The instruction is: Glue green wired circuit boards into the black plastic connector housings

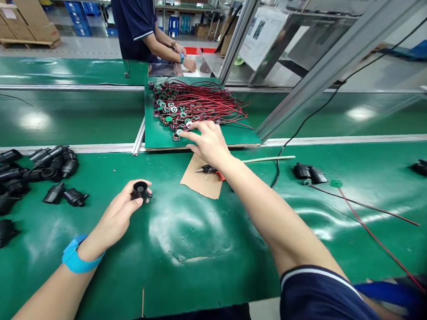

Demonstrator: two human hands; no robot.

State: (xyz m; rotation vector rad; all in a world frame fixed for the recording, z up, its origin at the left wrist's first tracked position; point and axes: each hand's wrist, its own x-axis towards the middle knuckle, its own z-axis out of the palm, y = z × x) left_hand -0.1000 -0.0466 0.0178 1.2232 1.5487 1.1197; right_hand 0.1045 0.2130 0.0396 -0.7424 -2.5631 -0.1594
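Note:
My left hand (124, 207) is closed round a small black plastic housing (140, 189), its round open end facing up. My right hand (209, 141) reaches over the near edge of a raised green board (232, 138). Its thumb and forefinger are apart, beside small round wired parts (179, 133) with green and white faces. Whether the fingertips touch one of them I cannot tell. Red wires (217, 102) run from these parts to the right in a dense bundle.
Black housings (6, 205) lie heaped at the left. Pliers (208, 169) rest on cardboard (201, 183) under my right forearm. On the right are more black housings (308, 172), two loose wired discs (336, 183) and a black cable (303, 119). A co-worker (135, 25) stands across the bench.

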